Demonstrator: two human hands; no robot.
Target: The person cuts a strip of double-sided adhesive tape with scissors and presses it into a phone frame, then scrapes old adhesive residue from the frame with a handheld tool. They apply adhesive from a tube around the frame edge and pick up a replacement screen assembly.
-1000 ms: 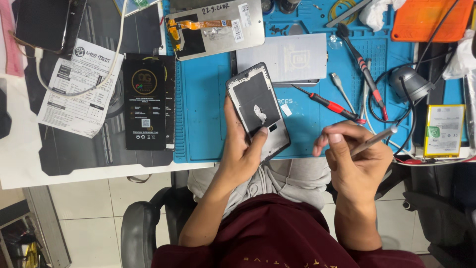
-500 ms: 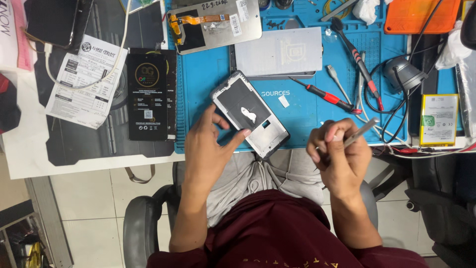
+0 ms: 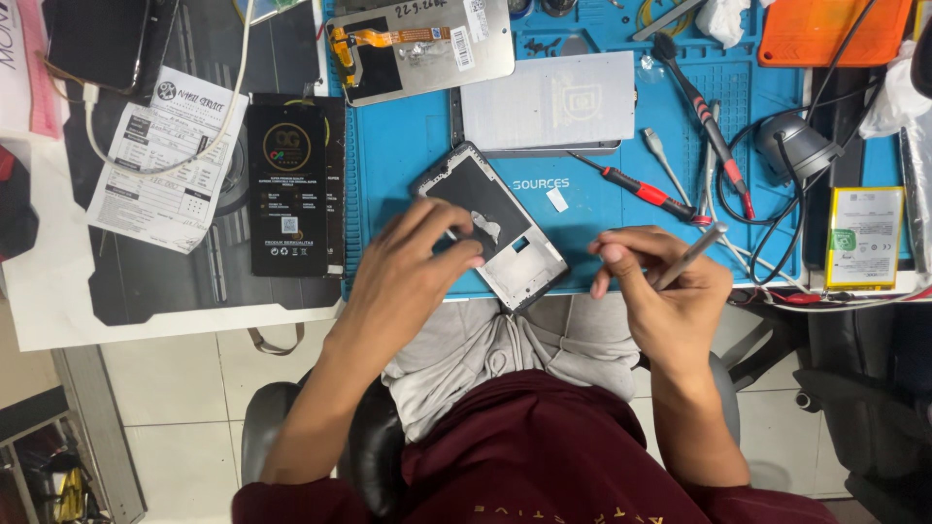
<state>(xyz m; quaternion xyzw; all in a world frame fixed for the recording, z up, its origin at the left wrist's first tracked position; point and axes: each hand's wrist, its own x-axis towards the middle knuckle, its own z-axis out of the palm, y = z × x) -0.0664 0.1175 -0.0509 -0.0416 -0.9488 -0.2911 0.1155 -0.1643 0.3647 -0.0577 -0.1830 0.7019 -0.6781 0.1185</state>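
Observation:
An opened phone frame [image 3: 495, 218], silver with a dark inner plate, lies tilted on the blue work mat [image 3: 408, 146] near its front edge. My left hand [image 3: 413, 272] rests on the frame's lower left side, fingertips touching its inner plate. My right hand [image 3: 660, 291] hovers over the mat's front edge to the right of the frame, closed around thin metal tweezers [image 3: 691, 254] that point up and right.
A black box [image 3: 294, 184] and a paper sheet [image 3: 165, 160] lie left of the mat. A phone back with an orange flex cable [image 3: 427, 49], a grey pad [image 3: 549, 102], red-handled screwdrivers [image 3: 646, 189], cables [image 3: 777, 223], a yellow battery [image 3: 864, 238] and an orange tray [image 3: 835, 29] surround the frame.
My left hand lowered the phone frame from the air onto the mat and now presses on it. My right hand stayed at the right with the tweezers.

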